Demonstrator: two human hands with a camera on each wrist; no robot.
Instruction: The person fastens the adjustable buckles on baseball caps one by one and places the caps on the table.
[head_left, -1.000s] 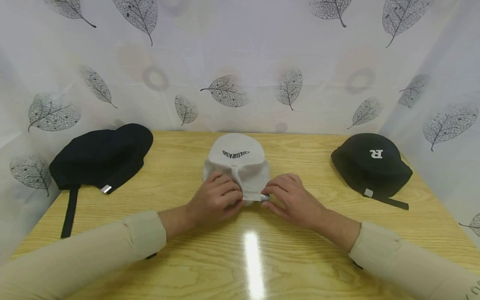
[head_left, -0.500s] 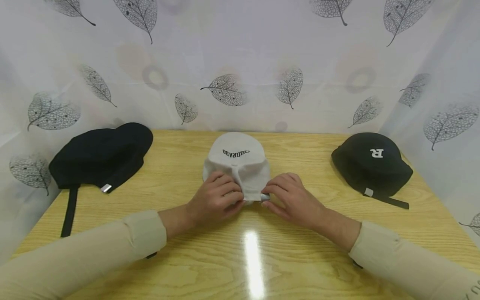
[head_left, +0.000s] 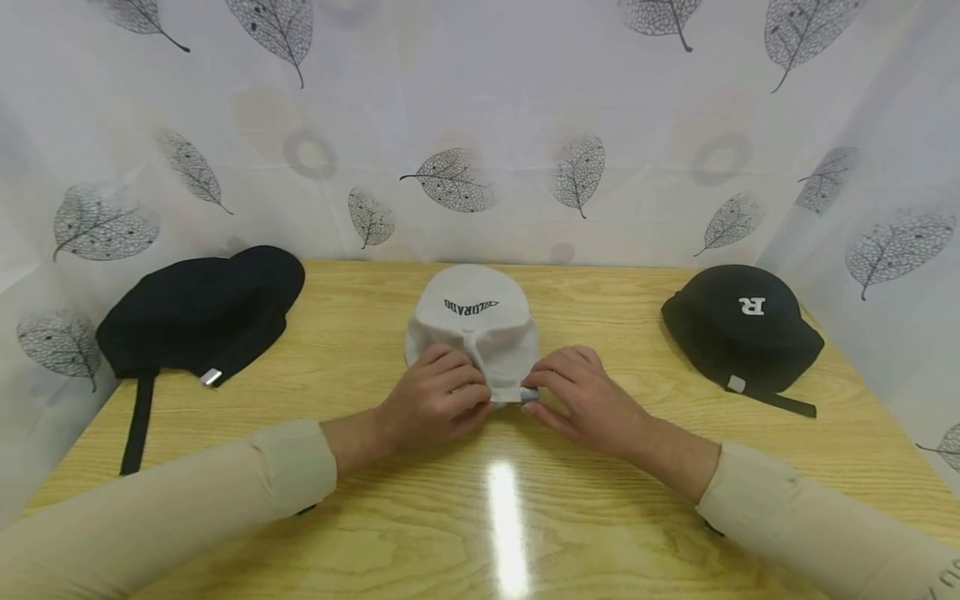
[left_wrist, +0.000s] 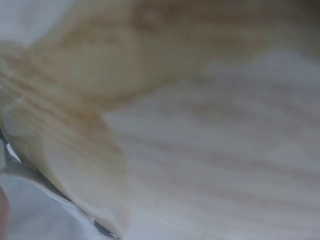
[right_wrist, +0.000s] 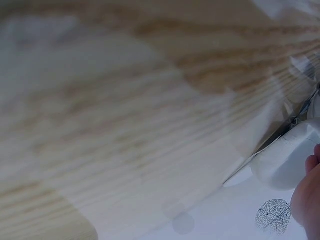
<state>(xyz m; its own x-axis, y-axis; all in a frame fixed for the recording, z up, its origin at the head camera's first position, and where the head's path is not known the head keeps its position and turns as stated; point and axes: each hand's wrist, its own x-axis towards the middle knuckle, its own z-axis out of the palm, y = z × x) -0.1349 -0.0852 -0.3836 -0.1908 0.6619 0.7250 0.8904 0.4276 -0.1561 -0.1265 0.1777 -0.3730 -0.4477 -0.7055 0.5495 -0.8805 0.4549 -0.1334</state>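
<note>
A light grey baseball cap (head_left: pixel 483 283) with dark COLORADO lettering sits on the table in the head view, its back strap side toward me. My left hand (head_left: pixel 435 396) pinches the cap's back edge near the strap, its fingers curled over the fabric. At the right end of that edge, my right hand (head_left: pixel 581 396) pinches the strap by a small silver buckle (head_left: pixel 529 394) between thumb and fingers. The fingers partly cover the strap. In the right wrist view only part of the right hand (right_wrist: pixel 307 200) shows beside the grey cap (right_wrist: pixel 282 162).
On the left of the wooden table (head_left: pixel 360 550) lies a black cap (head_left: pixel 202 308) with its strap hanging loose. A second black cap (head_left: pixel 742 333), marked with a white R, lies at the right. A leaf-patterned white curtain (head_left: pixel 510 100) stands behind and at the sides.
My left hand has shifted very slightly to the right along the cap's back edge. The right hand keeps its place at the buckle, and all the caps stay where they were.
</note>
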